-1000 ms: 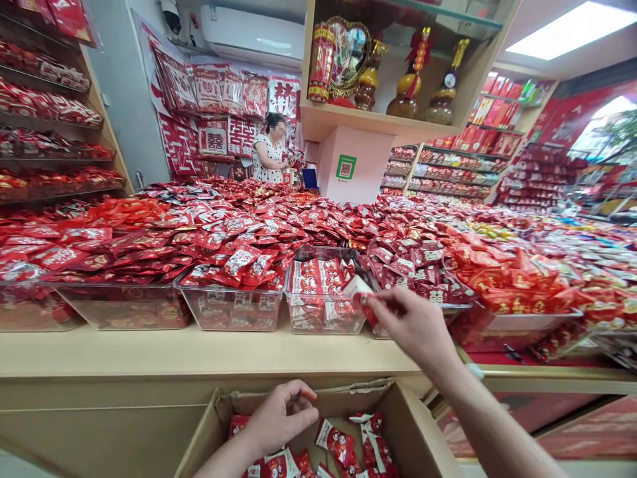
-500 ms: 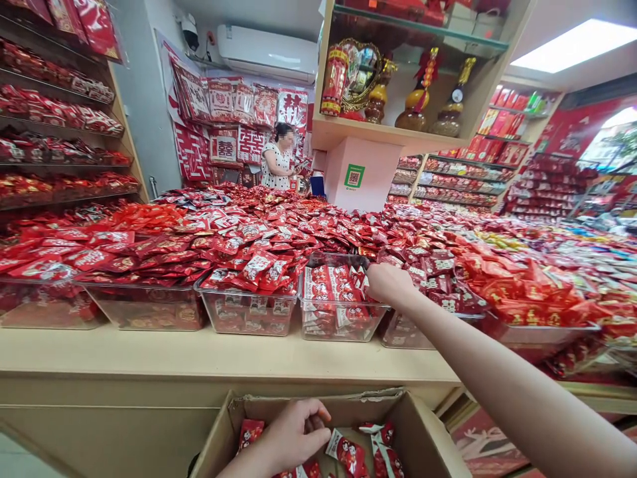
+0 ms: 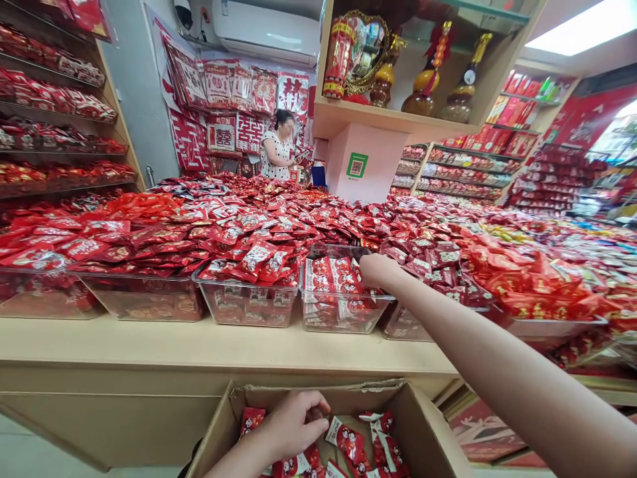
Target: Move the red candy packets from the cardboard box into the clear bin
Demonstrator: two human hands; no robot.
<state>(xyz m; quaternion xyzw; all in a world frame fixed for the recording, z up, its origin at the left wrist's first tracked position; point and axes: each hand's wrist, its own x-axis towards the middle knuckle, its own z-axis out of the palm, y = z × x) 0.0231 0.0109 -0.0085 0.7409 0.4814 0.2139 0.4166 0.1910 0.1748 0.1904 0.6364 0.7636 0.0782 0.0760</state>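
My right hand (image 3: 381,272) reaches into the right side of a clear plastic bin (image 3: 343,322) on the counter. Its fingers are hidden among the red and white packets (image 3: 332,275) standing in rows there. Below the counter, my left hand (image 3: 298,425) hovers inside an open cardboard box (image 3: 432,431), its thumb and fingers curved apart with nothing visible between them. Several small red packets (image 3: 348,441) lie in the box, beside and under that hand.
Other clear bins (image 3: 249,305) heaped with red packets line the cream counter (image 3: 174,345). A display cabinet (image 3: 398,126) with gourd bottles overhangs the pile. Stocked shelves (image 3: 54,126) stand at the left. A person (image 3: 279,153) in a dotted top is behind the pile.
The view has shifted slightly, so the counter and bins sit a little higher in it. My right hand has sunk slightly deeper into the bin. My left hand has hardly moved.
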